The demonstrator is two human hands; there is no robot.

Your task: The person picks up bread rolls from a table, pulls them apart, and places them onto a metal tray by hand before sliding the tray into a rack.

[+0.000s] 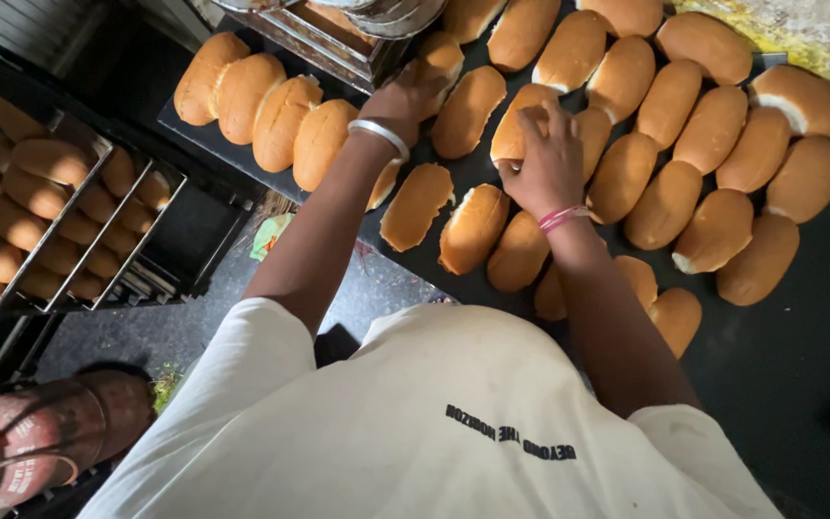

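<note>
While your right hand (pixel 548 159) curls over a bun (pixel 523 123) in the middle of the dark bench (pixel 799 375), its fingers clench around the bun's top end, so the bun sits right under your palm. That bun's long axis runs away from you, tilted slightly to the right, like most of its neighbours. Your left hand (pixel 407 96), with a silver bangle (pixel 379 135) at the wrist, reaches further out and rests on another bun (pixel 439 58) beside a metal frame (pixel 338 43); whether it grasps that bun or only touches it, you cannot tell. A row of four buns (pixel 261 106) lies to the left of that arm, side by side. Off the bench's left edge, a wire rack (pixel 79 240) holds more buns in rows. A pink band (pixel 561 218) circles your right wrist.
</note>
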